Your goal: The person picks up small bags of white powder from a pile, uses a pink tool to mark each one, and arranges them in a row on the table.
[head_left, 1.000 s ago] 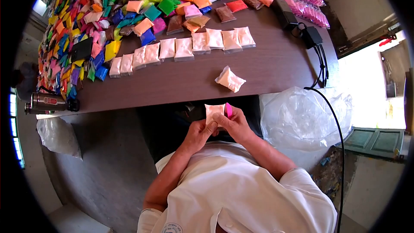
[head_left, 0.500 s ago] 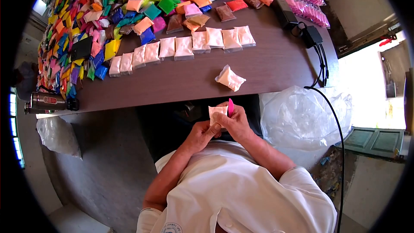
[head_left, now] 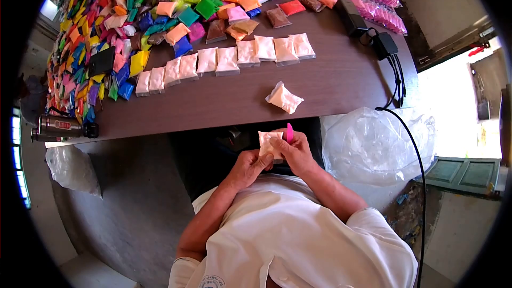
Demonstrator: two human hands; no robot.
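Both hands, left hand (head_left: 246,166) and right hand (head_left: 296,153), pinch a pale packet (head_left: 268,143) close to the chest, probably for control (pink tool (head_left: 289,132) tucked in the right).

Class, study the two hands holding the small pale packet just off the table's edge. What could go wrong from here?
1. The left hand and right hand hold the pale packet off the table, above the lap; a slack grip could drop it to the floor.
2. The right hand also pinches a pink item against it; pressing might tear the packet.
3. The loose packet near the table's edge could be knocked off.
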